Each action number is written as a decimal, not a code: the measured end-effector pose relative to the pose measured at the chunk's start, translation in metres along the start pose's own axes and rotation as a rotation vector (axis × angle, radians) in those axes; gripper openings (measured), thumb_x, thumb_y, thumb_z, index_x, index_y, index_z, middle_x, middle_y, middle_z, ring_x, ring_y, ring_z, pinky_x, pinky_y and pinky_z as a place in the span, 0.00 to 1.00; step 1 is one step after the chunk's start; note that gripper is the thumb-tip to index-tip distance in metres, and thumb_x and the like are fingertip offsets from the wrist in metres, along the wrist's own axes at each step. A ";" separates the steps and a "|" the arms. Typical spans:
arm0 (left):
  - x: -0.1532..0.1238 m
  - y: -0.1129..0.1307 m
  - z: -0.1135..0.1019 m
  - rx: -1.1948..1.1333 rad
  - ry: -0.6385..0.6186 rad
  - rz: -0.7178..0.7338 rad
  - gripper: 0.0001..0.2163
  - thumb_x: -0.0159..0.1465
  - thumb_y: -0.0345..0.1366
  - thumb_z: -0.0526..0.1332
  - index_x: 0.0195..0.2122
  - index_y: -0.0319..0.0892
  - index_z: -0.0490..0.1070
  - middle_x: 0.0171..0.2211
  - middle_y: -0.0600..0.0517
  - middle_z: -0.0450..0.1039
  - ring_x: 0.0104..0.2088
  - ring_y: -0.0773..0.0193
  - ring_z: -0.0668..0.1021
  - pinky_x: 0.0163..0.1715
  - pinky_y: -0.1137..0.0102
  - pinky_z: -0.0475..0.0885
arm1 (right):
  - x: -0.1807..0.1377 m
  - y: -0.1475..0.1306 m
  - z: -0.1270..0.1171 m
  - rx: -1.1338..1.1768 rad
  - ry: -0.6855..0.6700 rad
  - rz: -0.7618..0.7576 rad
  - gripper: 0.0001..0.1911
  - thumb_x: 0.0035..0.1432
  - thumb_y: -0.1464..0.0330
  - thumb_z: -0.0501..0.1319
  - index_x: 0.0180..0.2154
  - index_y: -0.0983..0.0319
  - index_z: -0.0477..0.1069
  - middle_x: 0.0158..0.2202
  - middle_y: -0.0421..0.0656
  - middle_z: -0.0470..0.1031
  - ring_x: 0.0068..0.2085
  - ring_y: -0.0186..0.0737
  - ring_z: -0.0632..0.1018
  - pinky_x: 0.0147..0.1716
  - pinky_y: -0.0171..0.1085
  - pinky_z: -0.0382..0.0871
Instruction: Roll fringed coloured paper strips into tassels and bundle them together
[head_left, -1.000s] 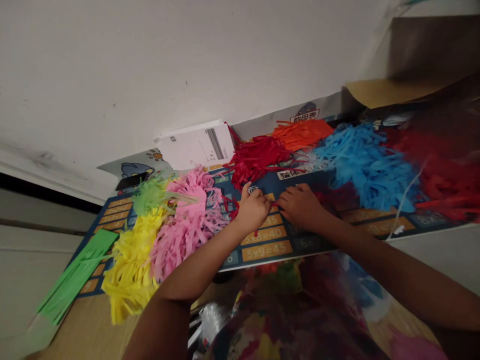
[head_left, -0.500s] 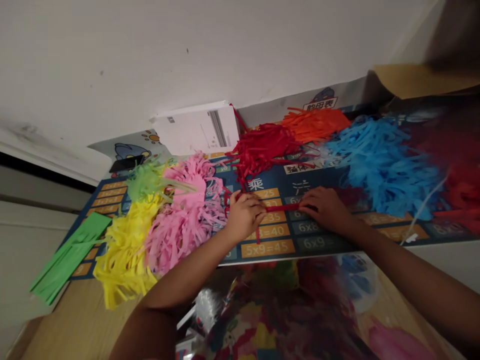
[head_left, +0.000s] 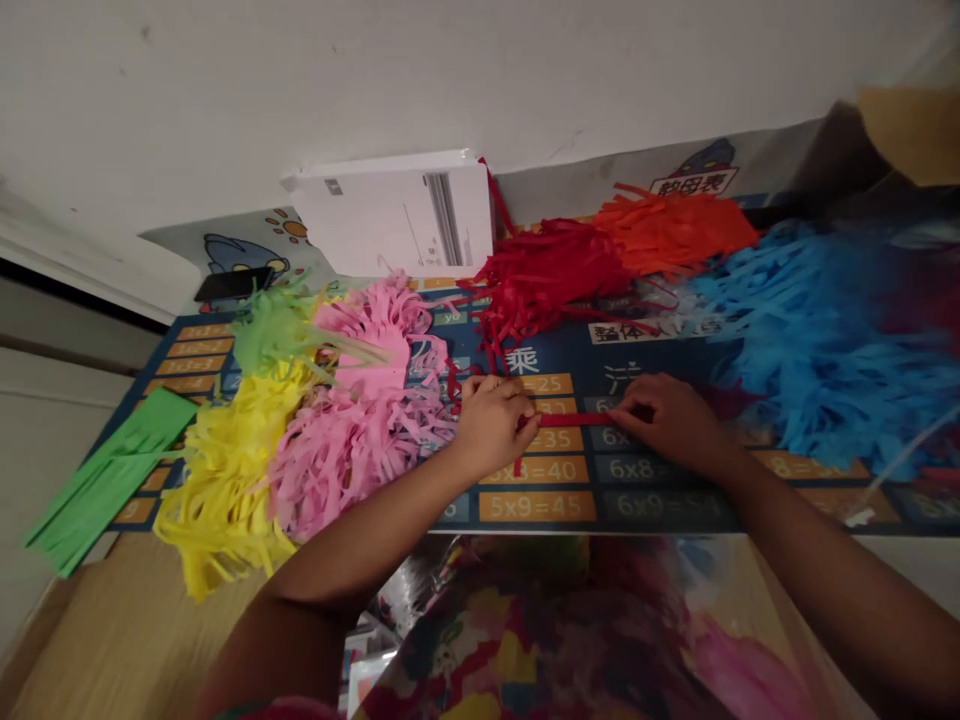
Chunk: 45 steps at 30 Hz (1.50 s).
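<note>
A narrow red paper strip (head_left: pixel 574 420) stretches level between my two hands over the dark blue multiplication mat (head_left: pixel 667 512). My left hand (head_left: pixel 495 420) is closed on its left part, and a short red end hangs below the fingers. At the strip's right end, my right hand (head_left: pixel 671 425) pinches it between thumb and fingertips. Just behind my left hand lies a fringed red paper bundle (head_left: pixel 559 265). To its left is a pink fringed paper bundle (head_left: pixel 349 455); off to the right spreads a blue fringed one (head_left: pixel 825 340).
Yellow fringe (head_left: pixel 225 500), pale green fringe (head_left: pixel 274 335) and folded green paper (head_left: pixel 112 480) lie at left. Orange fringe (head_left: pixel 675 235) sits at the back. A white box (head_left: pixel 390 220) leans against the wall. Below the mat's front edge is a multicoloured, blurred heap (head_left: pixel 510 640).
The view has shifted slightly, so the objects appear moved outward. My hands keep hold of the red strip, with nearly the same span between them.
</note>
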<state>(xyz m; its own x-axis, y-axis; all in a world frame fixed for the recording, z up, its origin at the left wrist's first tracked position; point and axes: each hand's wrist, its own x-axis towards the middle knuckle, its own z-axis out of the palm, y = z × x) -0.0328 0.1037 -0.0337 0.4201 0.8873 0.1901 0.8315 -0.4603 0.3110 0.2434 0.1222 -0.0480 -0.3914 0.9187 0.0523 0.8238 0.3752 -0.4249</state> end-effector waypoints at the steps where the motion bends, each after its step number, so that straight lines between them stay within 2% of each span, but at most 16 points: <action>1: 0.001 0.000 -0.001 -0.007 -0.010 0.000 0.08 0.64 0.40 0.63 0.29 0.45 0.76 0.35 0.51 0.78 0.43 0.55 0.73 0.48 0.55 0.60 | 0.000 0.000 0.001 -0.003 0.003 0.012 0.14 0.60 0.59 0.60 0.25 0.59 0.73 0.31 0.43 0.76 0.36 0.43 0.74 0.36 0.40 0.60; 5: 0.002 0.000 -0.004 -0.022 -0.023 -0.002 0.04 0.62 0.38 0.65 0.32 0.45 0.77 0.37 0.51 0.78 0.44 0.56 0.74 0.51 0.53 0.61 | -0.002 -0.004 0.000 -0.030 0.024 0.041 0.12 0.58 0.60 0.63 0.27 0.60 0.73 0.31 0.43 0.76 0.35 0.43 0.74 0.33 0.39 0.58; 7: 0.000 0.003 -0.005 0.020 0.023 0.069 0.03 0.63 0.36 0.65 0.37 0.48 0.78 0.39 0.52 0.78 0.47 0.55 0.74 0.56 0.49 0.59 | -0.005 -0.013 -0.004 -0.118 0.086 0.000 0.08 0.59 0.63 0.63 0.31 0.60 0.75 0.35 0.44 0.78 0.38 0.44 0.74 0.35 0.40 0.57; 10: -0.005 0.009 -0.005 0.143 0.101 0.285 0.06 0.67 0.35 0.62 0.40 0.52 0.79 0.41 0.54 0.78 0.51 0.55 0.73 0.63 0.43 0.50 | -0.010 -0.031 -0.010 -0.303 0.181 -0.240 0.06 0.62 0.68 0.62 0.34 0.57 0.78 0.41 0.43 0.80 0.45 0.47 0.73 0.41 0.45 0.54; 12: -0.006 0.014 -0.006 0.217 0.107 0.387 0.08 0.69 0.35 0.59 0.40 0.50 0.79 0.40 0.54 0.78 0.52 0.55 0.72 0.65 0.41 0.46 | -0.011 -0.041 -0.011 -0.372 0.205 -0.419 0.07 0.64 0.69 0.62 0.35 0.57 0.79 0.39 0.42 0.81 0.46 0.46 0.72 0.45 0.48 0.52; 14: -0.006 0.018 -0.007 0.255 0.075 0.420 0.10 0.70 0.34 0.56 0.40 0.47 0.78 0.40 0.53 0.78 0.53 0.54 0.72 0.66 0.40 0.45 | -0.009 -0.046 -0.010 -0.416 0.191 -0.529 0.08 0.66 0.69 0.61 0.35 0.58 0.79 0.36 0.41 0.81 0.45 0.45 0.72 0.47 0.48 0.51; 16: -0.003 0.021 -0.008 0.261 0.029 0.418 0.11 0.70 0.35 0.55 0.40 0.46 0.78 0.39 0.51 0.78 0.53 0.54 0.71 0.66 0.39 0.44 | -0.004 -0.047 -0.009 -0.446 0.161 -0.561 0.10 0.67 0.71 0.59 0.35 0.59 0.78 0.35 0.41 0.81 0.44 0.43 0.72 0.48 0.48 0.50; 19: 0.003 0.022 -0.008 0.239 0.000 0.386 0.10 0.68 0.38 0.57 0.41 0.45 0.78 0.38 0.50 0.78 0.51 0.52 0.72 0.66 0.39 0.46 | 0.005 -0.044 -0.008 -0.391 0.130 -0.483 0.10 0.65 0.71 0.59 0.32 0.60 0.77 0.36 0.42 0.81 0.42 0.42 0.72 0.47 0.47 0.50; 23: 0.008 0.020 -0.005 0.222 0.053 0.361 0.09 0.67 0.38 0.58 0.39 0.46 0.78 0.36 0.51 0.78 0.49 0.54 0.73 0.64 0.41 0.50 | 0.011 -0.045 -0.008 -0.314 0.113 -0.373 0.08 0.61 0.69 0.62 0.29 0.60 0.76 0.37 0.42 0.81 0.43 0.43 0.71 0.45 0.46 0.50; 27: 0.005 0.016 0.002 0.249 0.126 0.359 0.10 0.70 0.36 0.56 0.37 0.46 0.77 0.36 0.53 0.79 0.47 0.58 0.74 0.63 0.44 0.52 | 0.005 -0.052 -0.003 -0.400 0.151 -0.408 0.07 0.64 0.68 0.60 0.37 0.60 0.76 0.40 0.45 0.79 0.44 0.46 0.70 0.45 0.47 0.50; 30: -0.001 0.013 0.008 0.269 0.122 0.354 0.07 0.70 0.34 0.58 0.37 0.47 0.75 0.34 0.55 0.78 0.48 0.59 0.74 0.64 0.47 0.52 | -0.004 -0.048 0.001 -0.457 0.153 -0.440 0.11 0.67 0.73 0.56 0.36 0.61 0.76 0.37 0.45 0.79 0.43 0.45 0.70 0.47 0.46 0.50; 32: -0.005 0.010 0.010 0.270 0.108 0.340 0.06 0.70 0.33 0.59 0.38 0.49 0.75 0.33 0.56 0.78 0.48 0.61 0.74 0.64 0.48 0.52 | -0.011 -0.040 0.002 -0.437 0.166 -0.444 0.11 0.67 0.74 0.56 0.38 0.61 0.77 0.38 0.45 0.80 0.44 0.44 0.71 0.47 0.46 0.51; 34: -0.008 0.008 0.009 0.260 0.092 0.331 0.06 0.70 0.34 0.59 0.39 0.50 0.75 0.35 0.57 0.78 0.49 0.61 0.74 0.63 0.50 0.53 | -0.018 -0.028 0.002 -0.378 0.191 -0.439 0.10 0.66 0.74 0.57 0.38 0.59 0.78 0.39 0.44 0.81 0.45 0.43 0.71 0.46 0.46 0.51; 38: -0.009 0.005 0.002 0.188 0.078 0.305 0.06 0.69 0.36 0.60 0.37 0.50 0.78 0.38 0.55 0.81 0.47 0.60 0.74 0.56 0.52 0.59 | -0.023 -0.004 0.002 -0.152 0.240 -0.332 0.10 0.65 0.67 0.61 0.32 0.58 0.79 0.38 0.43 0.81 0.43 0.43 0.73 0.44 0.44 0.55; 45: -0.004 -0.001 -0.003 -0.106 0.018 0.095 0.06 0.66 0.39 0.64 0.33 0.47 0.80 0.36 0.50 0.81 0.42 0.57 0.75 0.45 0.57 0.64 | -0.018 0.009 0.001 0.090 0.141 -0.191 0.13 0.64 0.61 0.60 0.32 0.59 0.80 0.37 0.46 0.79 0.42 0.45 0.74 0.43 0.44 0.59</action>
<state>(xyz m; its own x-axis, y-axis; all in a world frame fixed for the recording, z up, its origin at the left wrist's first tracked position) -0.0363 0.1000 -0.0316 0.4879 0.8392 0.2401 0.7444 -0.5437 0.3876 0.2568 0.1088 -0.0539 -0.4704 0.8425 0.2624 0.6981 0.5372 -0.4734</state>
